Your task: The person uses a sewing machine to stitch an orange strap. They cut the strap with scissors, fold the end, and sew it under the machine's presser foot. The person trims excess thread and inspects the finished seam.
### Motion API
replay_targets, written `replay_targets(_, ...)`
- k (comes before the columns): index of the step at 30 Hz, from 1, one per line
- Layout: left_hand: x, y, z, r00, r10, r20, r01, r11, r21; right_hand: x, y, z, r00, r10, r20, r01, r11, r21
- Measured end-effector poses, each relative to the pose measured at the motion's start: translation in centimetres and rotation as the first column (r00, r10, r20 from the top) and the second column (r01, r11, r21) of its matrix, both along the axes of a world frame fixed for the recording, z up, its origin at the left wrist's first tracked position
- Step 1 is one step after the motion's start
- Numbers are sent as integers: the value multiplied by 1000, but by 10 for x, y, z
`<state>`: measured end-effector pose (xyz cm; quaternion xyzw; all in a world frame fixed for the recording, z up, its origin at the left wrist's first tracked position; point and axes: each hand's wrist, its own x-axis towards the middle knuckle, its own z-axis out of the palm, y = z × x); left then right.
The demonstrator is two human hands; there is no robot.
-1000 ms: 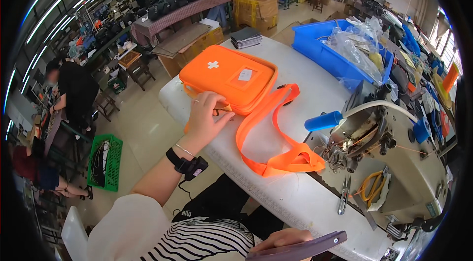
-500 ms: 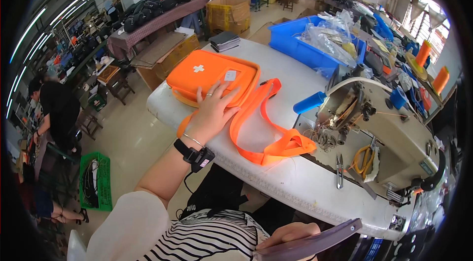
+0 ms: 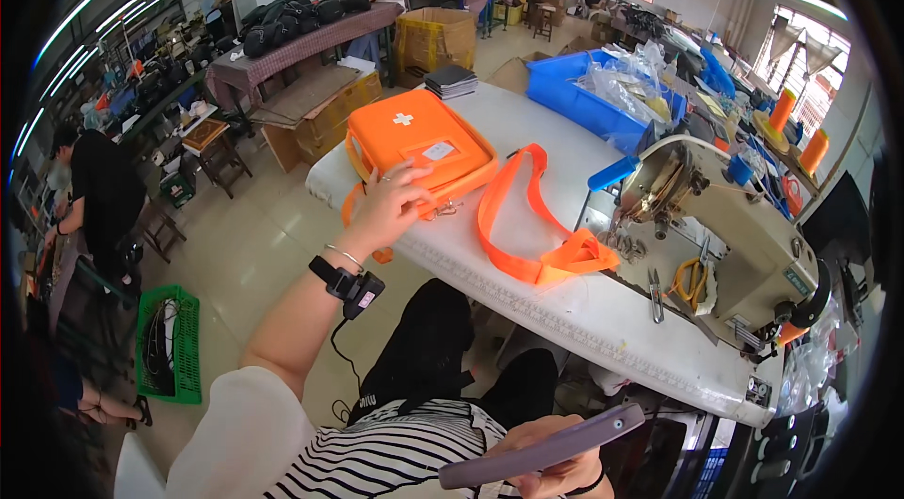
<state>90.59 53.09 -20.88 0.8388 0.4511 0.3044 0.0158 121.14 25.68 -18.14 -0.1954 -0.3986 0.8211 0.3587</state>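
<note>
An orange zip-up first-aid case (image 3: 421,136) with a white cross and a clear label pocket lies on the pale sewing table (image 3: 452,259). My left hand (image 3: 388,207), wearing a ring, bangle and dark wrist device, has its fingers bent against the case's near edge, closed on it. A metal clasp shows beside the fingertips. The orange strap (image 3: 488,226) curves over the table to the right, its bunched end near the sewing machine. Low in front of my body, my right hand (image 3: 556,461) grips a flat purple-grey phone (image 3: 541,450), seen edge-on.
At the right stands a sewing machine (image 3: 725,226), with thread snips (image 3: 655,295) and yellow-handled scissors (image 3: 694,282) beside it. A blue bin (image 3: 570,94) of plastic bags and a dark stack (image 3: 451,80) lie beyond the case. A green basket (image 3: 193,348) sits on the floor; other people work behind.
My left hand has gone from lying spread on the case to bent fingers at its near edge. The case has turned slightly. My right hand and the phone have come further into view.
</note>
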Motion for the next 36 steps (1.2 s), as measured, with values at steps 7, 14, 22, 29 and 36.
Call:
replay_targets(7, -20, 13, 8, 958, -109, 267, 138, 986, -91, -9, 23, 20, 961, -274, -35, 234, 740, 631)
replay_targets(14, -22, 43, 9, 919, 28, 393, 37, 987, -157, -3, 76, 21, 978, -211, -10, 177, 795, 580)
replay_targets(22, -16, 40, 7, 983, 72, 167, -69, 997, -23, -16, 110, 13, 993, -122, -4, 96, 755, 649)
replay_targets(29, -14, 32, 7, 993, 117, 32, -119, 990, 76, 1, 83, 3, 994, -98, -39, 100, 754, 649)
replay_targets(36, -4, 42, 27, 997, 73, -26, -74, 997, -25, 34, 33, 10, 959, -284, 1, 228, 771, 594)
